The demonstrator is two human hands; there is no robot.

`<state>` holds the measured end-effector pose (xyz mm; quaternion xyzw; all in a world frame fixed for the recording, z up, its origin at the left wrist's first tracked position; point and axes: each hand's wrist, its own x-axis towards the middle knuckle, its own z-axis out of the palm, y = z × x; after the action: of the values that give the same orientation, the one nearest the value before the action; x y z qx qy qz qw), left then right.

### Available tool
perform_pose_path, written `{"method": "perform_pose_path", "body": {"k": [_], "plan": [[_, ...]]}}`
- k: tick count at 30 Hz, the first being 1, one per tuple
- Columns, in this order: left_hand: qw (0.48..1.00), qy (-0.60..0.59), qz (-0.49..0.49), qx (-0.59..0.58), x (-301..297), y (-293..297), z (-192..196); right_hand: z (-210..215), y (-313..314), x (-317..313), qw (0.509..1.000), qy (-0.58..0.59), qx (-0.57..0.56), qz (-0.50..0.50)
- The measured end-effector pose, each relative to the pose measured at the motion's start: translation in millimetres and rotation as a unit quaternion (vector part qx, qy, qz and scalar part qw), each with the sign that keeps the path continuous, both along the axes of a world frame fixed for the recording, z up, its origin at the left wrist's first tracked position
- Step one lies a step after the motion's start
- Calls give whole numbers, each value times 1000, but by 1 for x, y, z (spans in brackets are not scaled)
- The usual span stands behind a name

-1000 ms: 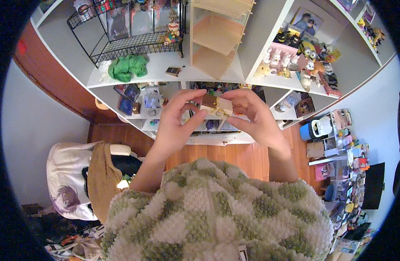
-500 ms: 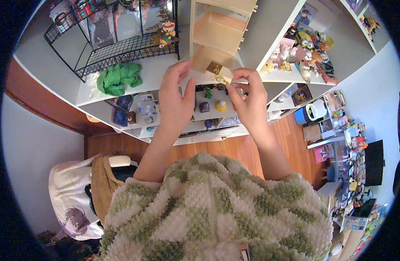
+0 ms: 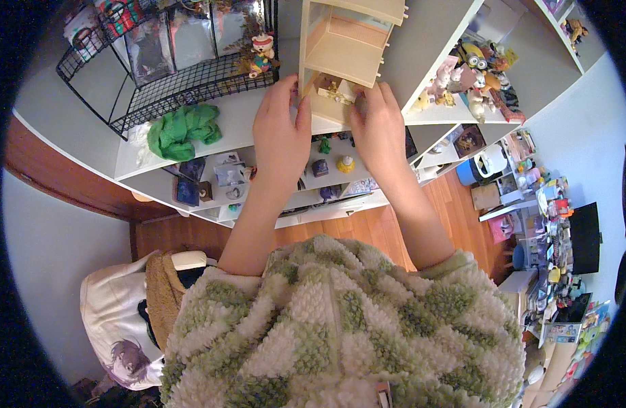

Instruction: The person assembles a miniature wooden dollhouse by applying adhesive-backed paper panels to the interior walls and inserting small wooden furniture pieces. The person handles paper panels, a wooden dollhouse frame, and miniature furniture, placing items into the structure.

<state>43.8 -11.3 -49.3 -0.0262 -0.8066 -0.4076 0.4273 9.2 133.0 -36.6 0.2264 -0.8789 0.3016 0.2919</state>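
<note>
A beige, tiered toy house (image 3: 343, 58) with open floors stands on the white shelf in front of me. In its lowest floor sits a small brown-and-cream box-shaped piece (image 3: 335, 89) with gold-coloured trim. My left hand (image 3: 282, 136) is at the house's left side, its thumb by the front edge and its fingers along the outer wall. My right hand (image 3: 379, 129) is closed round the lower right side, thumb in front, close to the small piece. The far fingertips of both hands are partly hidden.
To the left are a black wire rack (image 3: 184, 88) with a figurine (image 3: 261, 54) and a crumpled green cloth (image 3: 184, 132). Toy figures (image 3: 473, 75) crowd the right compartment. Lower shelves hold small items, including a yellow figure (image 3: 346, 164). A draped chair (image 3: 119, 319) stands lower left.
My right hand has put the small gold-trimmed piece into the lowest floor and shifted to the house's side. My left hand has moved forward to the left wall.
</note>
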Motion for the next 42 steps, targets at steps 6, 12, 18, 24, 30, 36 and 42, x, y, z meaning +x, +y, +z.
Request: {"method": "perform_pose_path", "body": {"k": [6,12,18,24,30,36,42], "plan": [[1000,-18,15,1,-8,-1,1,0,-4,-7,1000,18,0,-3],[1000,-12,13,14,-8,-1,4,-5,-8,-16,999,26,-17,-12],[1000,2,14,20,-6,1,6,-8,-7,-21,999,20,-43,13],[999,-19,42,14,-4,4,5,-10,-6,-23,997,32,-61,30],[998,-31,34,38,-5,5,3,-12,-5,-26,996,22,-68,45],[999,-2,32,38,0,5,-1,-11,1,-25,997,20,-56,55],[996,23,81,9,28,1,-8,-8,2,-24,996,-3,-56,67]]}}
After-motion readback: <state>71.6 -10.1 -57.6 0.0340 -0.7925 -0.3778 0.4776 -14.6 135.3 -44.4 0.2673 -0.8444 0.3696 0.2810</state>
